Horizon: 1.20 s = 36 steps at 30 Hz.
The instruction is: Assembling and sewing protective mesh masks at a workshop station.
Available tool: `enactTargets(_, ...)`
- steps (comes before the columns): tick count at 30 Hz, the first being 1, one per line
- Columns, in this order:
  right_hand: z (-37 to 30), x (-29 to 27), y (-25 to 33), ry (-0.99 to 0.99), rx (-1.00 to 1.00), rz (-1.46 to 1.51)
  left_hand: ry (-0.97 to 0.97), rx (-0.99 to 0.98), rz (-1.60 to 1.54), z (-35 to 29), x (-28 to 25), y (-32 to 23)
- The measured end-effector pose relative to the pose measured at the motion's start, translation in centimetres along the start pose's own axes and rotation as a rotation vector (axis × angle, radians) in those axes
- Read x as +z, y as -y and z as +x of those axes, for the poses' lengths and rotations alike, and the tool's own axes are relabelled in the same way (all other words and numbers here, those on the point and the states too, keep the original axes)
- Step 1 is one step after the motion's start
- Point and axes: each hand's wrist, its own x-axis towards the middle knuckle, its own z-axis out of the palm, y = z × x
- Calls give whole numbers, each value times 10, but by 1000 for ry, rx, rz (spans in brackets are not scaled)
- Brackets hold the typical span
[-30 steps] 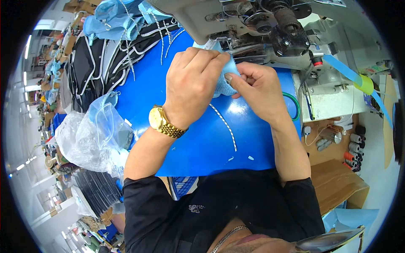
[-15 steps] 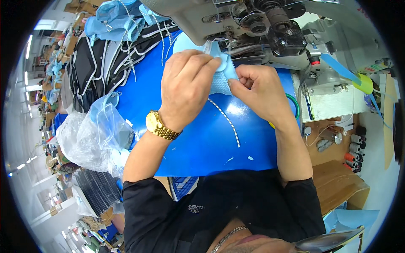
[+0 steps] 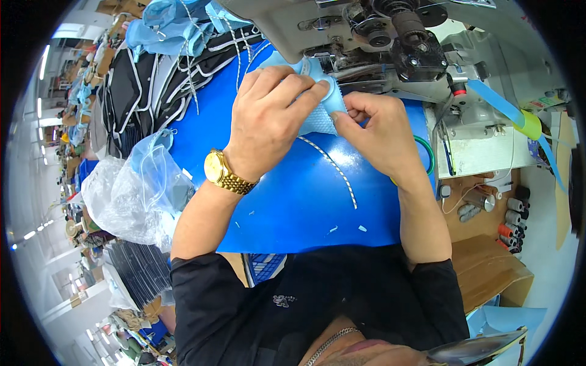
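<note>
A light blue textured fabric piece lies beneath the head of a grey sewing machine. My left hand, with a gold watch on its wrist, is closed with bent fingers on the upper part of the fabric; some fingertips are hidden. At the right edge of the piece, my right hand pinches the cloth between thumb and fingers. A black-and-white flecked cord trails from under the fabric toward me across the blue tabletop.
Black pieces with pale piping and light blue fabric with cords are heaped at the far left. Nearer lies a clear plastic bag. Thread spools and a cardboard box stand at the right.
My left hand has shifted slightly, its wrist moving left and its fingertips right along the fabric. The cord's loose end has swung a little right. My right hand keeps its pinch.
</note>
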Motion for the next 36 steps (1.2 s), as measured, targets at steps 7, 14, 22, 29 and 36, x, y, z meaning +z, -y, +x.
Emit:
enactTargets(7, 0, 2, -2, 8, 18, 20, -28, 11, -10, -3, 4, 6)
enactTargets(14, -1, 6, -2, -7, 67, 95, -60, -16, -11, -1, 7, 2)
enactTargets(22, -5, 10, -5, -54, 122, 179, -31, 4, 11, -1, 4, 6)
enactTargets(29, -5, 14, -7, -62, 98, 218, -29, 23, 7, -3, 3, 8)
enactTargets(36, -6, 10, 0, -26, 162, 229, -21, 16, -13, -4, 5, 3)
